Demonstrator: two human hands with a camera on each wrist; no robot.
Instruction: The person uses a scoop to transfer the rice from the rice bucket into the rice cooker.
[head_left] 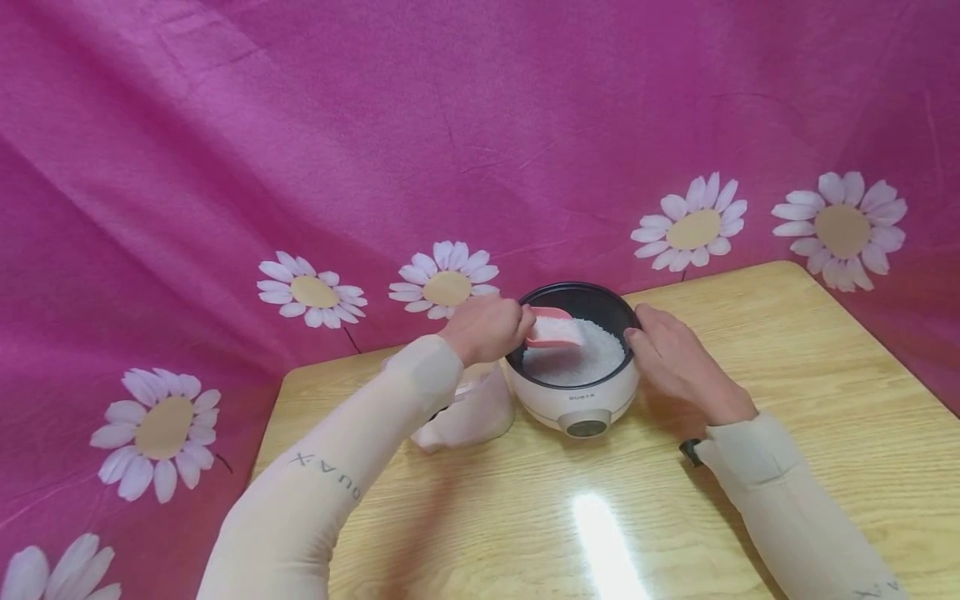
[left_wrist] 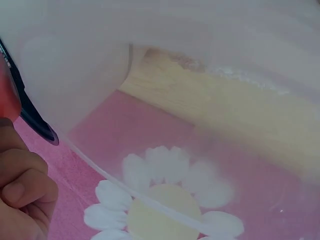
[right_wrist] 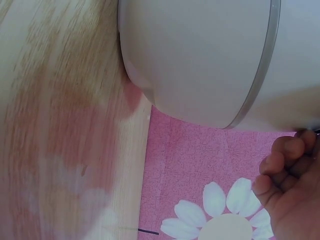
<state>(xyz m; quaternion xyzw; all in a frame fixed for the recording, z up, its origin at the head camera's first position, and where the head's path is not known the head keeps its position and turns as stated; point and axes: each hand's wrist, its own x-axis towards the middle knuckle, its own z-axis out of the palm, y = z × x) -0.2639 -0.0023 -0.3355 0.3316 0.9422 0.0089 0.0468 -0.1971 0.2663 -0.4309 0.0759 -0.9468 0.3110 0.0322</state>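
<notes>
My left hand point(head_left: 491, 327) grips a pink scoop point(head_left: 557, 343) heaped with white rice, over the near left part of a white cooker point(head_left: 555, 408). Inside the cooker's black pot lies a bed of white rice point(head_left: 596, 354). My right hand point(head_left: 678, 358) holds the cooker's right rim, thumb at the edge; in the right wrist view its fingers point(right_wrist: 285, 155) curl by the white cooker body. Under my left forearm, a translucent container point(head_left: 480, 412) stands beside the cooker, partly hidden. The left wrist view looks through its clear wall point(left_wrist: 150, 25), with a few grains inside.
The wooden table point(head_left: 750, 350) ends at a pink cloth backdrop point(head_left: 480, 150) printed with white daisies, close behind the cooker. A dark strap end point(head_left: 691, 452) shows under my right cuff.
</notes>
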